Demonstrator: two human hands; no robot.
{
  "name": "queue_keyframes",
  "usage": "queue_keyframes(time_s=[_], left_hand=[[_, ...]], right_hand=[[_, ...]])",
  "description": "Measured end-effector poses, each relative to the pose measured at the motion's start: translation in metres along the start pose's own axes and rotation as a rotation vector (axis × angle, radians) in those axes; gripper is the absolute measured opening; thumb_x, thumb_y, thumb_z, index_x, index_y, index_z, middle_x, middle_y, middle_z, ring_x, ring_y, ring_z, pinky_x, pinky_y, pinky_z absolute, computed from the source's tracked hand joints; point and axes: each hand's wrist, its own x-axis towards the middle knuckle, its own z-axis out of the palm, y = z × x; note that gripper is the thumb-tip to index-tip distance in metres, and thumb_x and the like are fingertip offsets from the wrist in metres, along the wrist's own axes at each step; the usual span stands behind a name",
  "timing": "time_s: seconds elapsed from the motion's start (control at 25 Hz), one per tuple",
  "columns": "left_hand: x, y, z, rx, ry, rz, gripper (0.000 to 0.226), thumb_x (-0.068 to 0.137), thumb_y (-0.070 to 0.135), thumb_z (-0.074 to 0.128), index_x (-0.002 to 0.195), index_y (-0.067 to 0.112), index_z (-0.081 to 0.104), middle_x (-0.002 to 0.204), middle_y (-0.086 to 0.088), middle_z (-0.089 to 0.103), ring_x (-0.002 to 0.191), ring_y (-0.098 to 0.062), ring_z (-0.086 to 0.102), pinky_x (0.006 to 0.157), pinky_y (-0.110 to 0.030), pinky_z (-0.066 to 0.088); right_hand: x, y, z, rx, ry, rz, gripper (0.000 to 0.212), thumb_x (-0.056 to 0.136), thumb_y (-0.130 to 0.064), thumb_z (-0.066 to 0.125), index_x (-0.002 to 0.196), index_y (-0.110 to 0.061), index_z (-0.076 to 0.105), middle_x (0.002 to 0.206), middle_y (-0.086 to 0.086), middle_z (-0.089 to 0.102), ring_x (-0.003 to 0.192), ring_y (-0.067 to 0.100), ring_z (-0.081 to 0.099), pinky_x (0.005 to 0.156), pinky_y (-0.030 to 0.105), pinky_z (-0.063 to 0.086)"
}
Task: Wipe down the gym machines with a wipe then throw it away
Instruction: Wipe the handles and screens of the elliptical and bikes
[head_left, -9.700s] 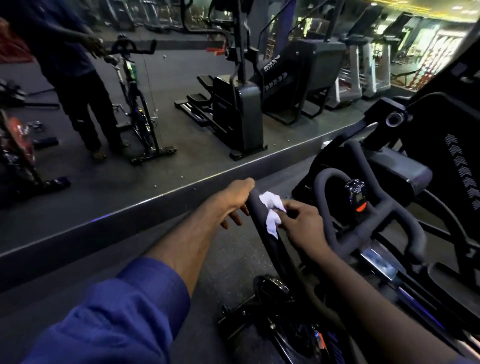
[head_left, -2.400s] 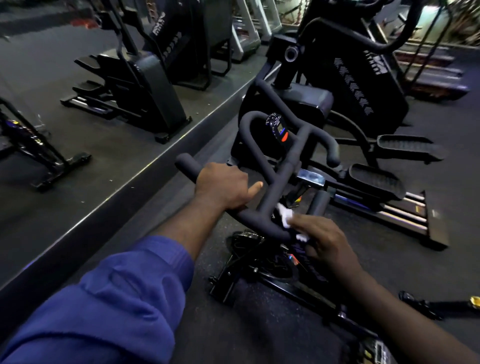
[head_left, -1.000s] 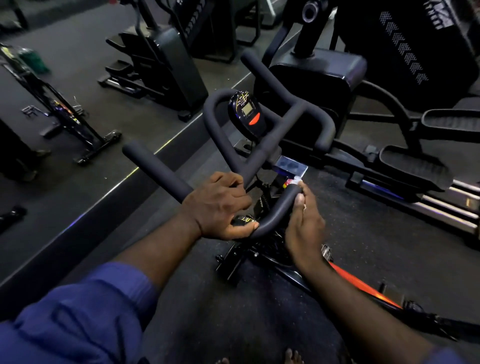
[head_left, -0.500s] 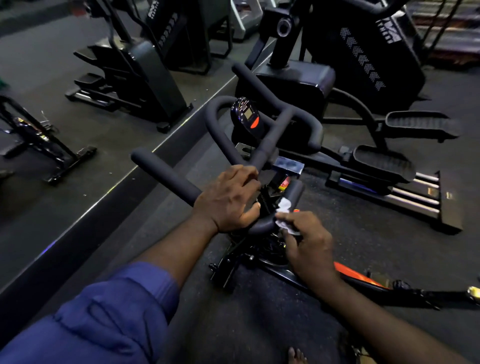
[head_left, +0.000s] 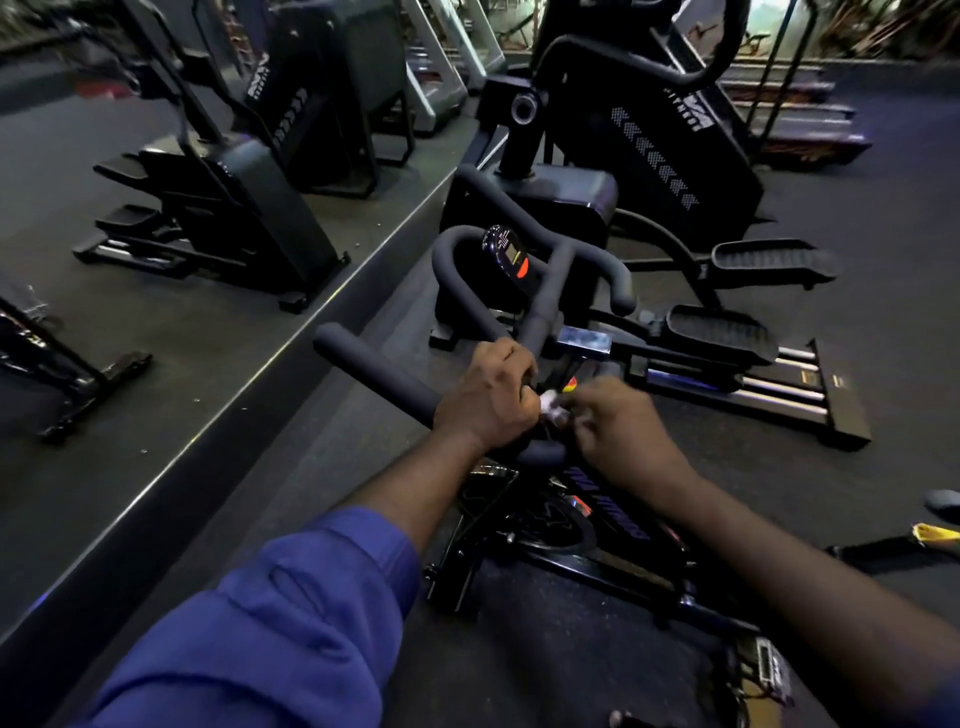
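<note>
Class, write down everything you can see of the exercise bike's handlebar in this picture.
The handlebar is matte black tubing that looks foam-padded. One straight grip juts out to the left, curved loops rise ahead, and a centre bar carries a small round console with an orange patch. The left hand grips it near the middle. The right hand, blurred, holds a white wipe just beside that hand; whether the wipe touches the bar is unclear.

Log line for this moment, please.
stage: wiping bike handlebar | left hand: grips handlebar | right hand: holds wipe beside left hand, blurred | disposal: not yet done
</note>
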Motion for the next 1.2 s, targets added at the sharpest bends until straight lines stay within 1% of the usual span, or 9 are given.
queue_keyframes(time_s=[0.08,0.24,0.4,0.52,0.6,0.72,0.92,1.12,1.2], left_hand=[[0.004,-0.001,-0.007,-0.119,0.001,-0.049,0.018,0.081,0.018,0.059,0.097,0.017,0.067,0.107,-0.002,0.064,0.105,-0.022,0.056,0.093,-0.038,0.051],[0.034,-0.008,-0.037,-0.404,0.148,-0.394,0.012,0.083,0.014,0.069,0.089,0.025,0.070,0.093,0.001,0.076,0.091,-0.018,0.070,0.085,-0.031,0.054],[0.089,-0.058,-0.060,-0.665,0.439,-0.655,0.021,0.064,0.046,0.062,0.084,0.043,0.064,0.085,-0.001,0.073,0.087,-0.033,0.074,0.083,-0.056,0.062],[0.109,-0.055,-0.092,-0.747,0.492,-0.709,0.028,0.081,0.056,0.066,0.093,0.032,0.061,0.093,-0.001,0.068,0.083,-0.027,0.067,0.074,-0.049,0.059],[0.116,-0.054,-0.105,-0.876,0.464,-0.737,0.031,0.103,0.052,0.055,0.102,0.021,0.060,0.098,-0.003,0.064,0.078,-0.020,0.061,0.062,-0.035,0.052],[0.117,-0.063,-0.112,-0.978,0.310,-0.773,0.058,0.106,0.062,0.041,0.126,0.012,0.062,0.117,-0.011,0.071,0.087,-0.026,0.068,0.074,-0.041,0.057],[0.119,-0.070,-0.127,-1.033,0.132,-0.734,0.068,0.104,0.068,0.038,0.133,0.011,0.061,0.116,-0.015,0.069,0.101,-0.034,0.069,0.099,-0.056,0.056],[0.116,-0.070,-0.131,-1.069,0.055,-0.689,0.063,0.106,0.065,0.037,0.133,0.013,0.061,0.124,-0.016,0.068,0.108,-0.031,0.066,0.103,-0.050,0.052],[0.115,-0.070,-0.130,-1.088,0.031,-0.643,0.056,0.106,0.065,0.038,0.125,0.019,0.062,0.127,-0.016,0.070,0.107,-0.027,0.065,0.100,-0.045,0.051]], right_hand=[[0.017,0.007,-0.007,-0.103,0.053,0.139,0.029,0.074,0.006,0.074,0.099,-0.008,0.078,0.099,0.015,0.064,0.091,0.034,0.064,0.082,0.024,0.043],[0.032,-0.020,0.002,-0.169,-0.355,-0.084,0.013,0.082,-0.011,0.076,0.095,-0.012,0.078,0.092,0.015,0.071,0.090,0.035,0.068,0.074,0.032,0.046],[0.125,-0.055,-0.019,0.226,0.095,-0.092,0.014,0.083,-0.012,0.077,0.094,-0.017,0.084,0.083,0.001,0.079,0.081,0.002,0.067,0.068,0.010,0.044],[0.189,-0.076,-0.010,0.234,0.241,-0.272,0.025,0.086,-0.025,0.063,0.096,-0.011,0.081,0.095,0.005,0.078,0.088,0.011,0.068,0.081,0.024,0.052],[0.212,-0.087,0.011,0.119,0.117,-0.377,0.017,0.092,-0.007,0.064,0.106,-0.007,0.074,0.111,0.012,0.072,0.103,0.025,0.067,0.090,0.031,0.049],[0.197,-0.076,0.037,-0.008,-0.096,-0.375,0.052,0.087,0.010,0.051,0.138,0.002,0.058,0.140,0.021,0.059,0.129,0.036,0.056,0.110,0.032,0.039],[0.211,-0.079,0.010,-0.146,-0.053,-0.403,0.006,0.087,-0.009,0.063,0.089,-0.014,0.067,0.086,0.007,0.066,0.079,0.031,0.065,0.069,0.045,0.050],[0.223,-0.118,0.030,-0.268,-0.050,-0.240,0.008,0.088,-0.005,0.061,0.082,-0.010,0.064,0.084,0.016,0.068,0.079,0.037,0.068,0.067,0.043,0.050],[0.213,-0.116,0.025,-0.291,-0.107,-0.252,0.011,0.087,-0.021,0.063,0.082,-0.012,0.066,0.084,0.012,0.069,0.081,0.033,0.068,0.070,0.043,0.053]])
